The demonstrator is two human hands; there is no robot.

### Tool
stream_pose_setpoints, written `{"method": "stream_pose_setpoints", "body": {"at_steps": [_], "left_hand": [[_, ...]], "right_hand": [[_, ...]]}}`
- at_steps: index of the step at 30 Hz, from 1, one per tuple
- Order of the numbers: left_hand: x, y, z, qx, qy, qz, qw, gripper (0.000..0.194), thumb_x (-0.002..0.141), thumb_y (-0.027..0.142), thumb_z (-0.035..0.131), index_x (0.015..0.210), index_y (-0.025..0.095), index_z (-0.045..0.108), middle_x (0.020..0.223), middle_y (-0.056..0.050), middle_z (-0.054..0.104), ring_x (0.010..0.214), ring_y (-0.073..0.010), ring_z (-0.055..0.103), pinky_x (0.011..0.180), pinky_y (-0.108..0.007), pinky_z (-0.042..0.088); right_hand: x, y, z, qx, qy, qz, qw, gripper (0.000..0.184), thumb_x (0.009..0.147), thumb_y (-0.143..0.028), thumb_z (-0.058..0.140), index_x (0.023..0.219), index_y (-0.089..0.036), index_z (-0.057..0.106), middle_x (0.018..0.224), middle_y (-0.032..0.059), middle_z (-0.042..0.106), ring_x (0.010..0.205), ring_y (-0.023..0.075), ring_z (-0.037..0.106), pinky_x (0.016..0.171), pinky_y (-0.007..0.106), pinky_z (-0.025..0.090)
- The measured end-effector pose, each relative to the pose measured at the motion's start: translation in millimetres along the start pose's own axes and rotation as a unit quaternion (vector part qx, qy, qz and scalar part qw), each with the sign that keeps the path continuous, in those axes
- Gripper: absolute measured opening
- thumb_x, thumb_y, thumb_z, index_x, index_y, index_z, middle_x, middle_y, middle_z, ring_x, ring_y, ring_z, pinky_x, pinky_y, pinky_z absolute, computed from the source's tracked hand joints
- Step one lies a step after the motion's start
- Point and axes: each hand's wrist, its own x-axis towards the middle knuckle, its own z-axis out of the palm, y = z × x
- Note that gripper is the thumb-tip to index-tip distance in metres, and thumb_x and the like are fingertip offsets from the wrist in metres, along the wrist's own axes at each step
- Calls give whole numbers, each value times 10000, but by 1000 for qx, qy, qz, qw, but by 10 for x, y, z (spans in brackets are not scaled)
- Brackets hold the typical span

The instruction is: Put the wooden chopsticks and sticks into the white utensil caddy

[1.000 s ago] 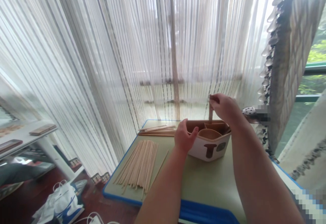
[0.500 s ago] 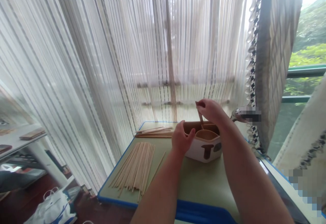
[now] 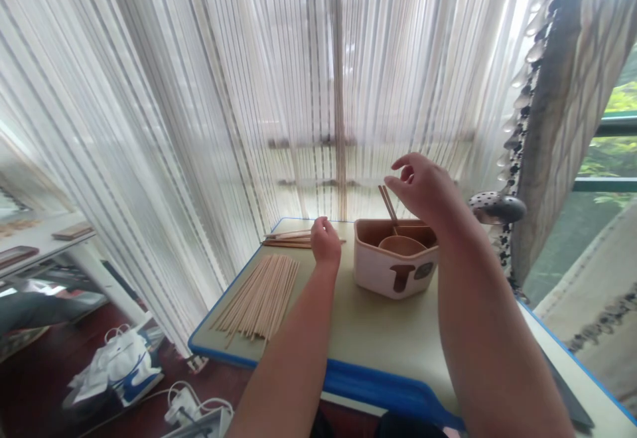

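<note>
Table [image 3: 378,332]: blue near edge crossed by both forearms. White bag [image 3: 119,365] on the floor, off the near-left corner. Pale chopsticks [image 3: 259,298] lie fanned flat along the left edge, tighter at their far ends.

Utensil caddy [image 3: 368,272] upright, right of center toward the far edge. White outside, brown inside, T-shaped mark on the front, round cup-like section at the near side. Two brown chopsticks [image 3: 389,204] stand in it behind that section, tops leaning left above the rim; can't tell which side of the divider their lower ends are.

Right grip [image 3: 421,182] over the caddy: released, thumb and fingers parted, nothing between. Those two stick tops sit just below-left of the thumb tip; can't tell if touching.

Left grip [image 3: 326,245] left of the caddy, apart from it, fingers curled, in front of loose dark sticks [image 3: 283,242] at the far-left corner. Can't tell whether it's grasping one.

Perforated ladle [image 3: 497,207] right of the caddy, past the right forearm. Sheer curtain [image 3: 199,93] behind the far edge.
</note>
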Motion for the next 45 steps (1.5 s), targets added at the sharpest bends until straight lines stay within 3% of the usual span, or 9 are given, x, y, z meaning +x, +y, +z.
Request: {"method": "stream_pose_setpoints", "body": {"at_steps": [3,6,10,15,20,26,35,38,45], "left_hand": [[-15,-68,25,127,-95,1,987,296,843,149,379,1063,145,576,1030,-141,606,982,-219,563,830,-348,443],[-77,-85,70,263,-227,-8,938,289,831,131,395,1026,142,608,1089,-159,592,1077,-250,518,862,-369,428],[-113,-91,117,304,-290,-42,906,318,848,130,358,1020,143,625,1129,-172,586,1087,-263,524,836,-384,444],[-96,-54,124,300,-302,-28,904,316,834,112,368,968,136,653,1027,-177,637,977,-261,595,768,-362,473],[-95,2,85,303,-296,-10,906,301,825,103,386,961,129,654,1003,-186,642,974,-247,598,786,-338,465],[-98,-6,31,334,-294,-30,895,225,770,178,538,966,126,636,1038,-194,626,1005,-290,573,783,-374,461],[-129,46,0,332,-307,-2,892,229,783,185,490,970,211,620,1080,-138,618,1030,-297,548,838,-449,405],[-135,110,-57,317,-280,19,906,257,803,142,438,996,216,591,1025,-137,632,997,-302,563,836,-494,379],[-143,259,-145,253,-190,106,943,262,858,133,350,983,194,572,961,-95,627,927,-208,574,815,-331,415]], "right_hand": [[-54,-91,-87,11,-41,-8,999,280,768,-391,543,940,-178,602,766,57,606,680,159,540,608,279,406],[-66,-96,-77,18,-107,-8,994,301,763,-422,552,927,-178,617,783,62,623,646,147,540,574,266,404],[-14,17,54,2,-149,-14,989,288,768,-418,548,924,-189,628,839,62,645,675,149,557,571,254,404],[32,121,134,-29,-166,-26,985,253,780,-383,543,913,-189,636,857,63,654,705,157,569,592,253,404],[-42,26,2,-5,-173,-35,984,221,820,-297,477,948,-207,634,894,60,659,700,144,573,610,245,405],[-105,-48,-108,-3,-190,-17,982,241,813,-267,480,1002,-229,624,924,62,661,692,150,574,587,243,401],[-71,188,-15,-51,-274,4,960,307,763,-219,507,1046,-250,622,1014,63,657,828,200,602,652,273,435],[-66,237,2,-51,-291,-4,955,322,760,-237,517,1067,-260,611,1018,59,658,838,202,609,647,271,440],[-91,134,-63,-53,-320,-6,946,355,769,-373,538,1095,-248,600,912,58,679,702,178,619,563,256,429]]}}
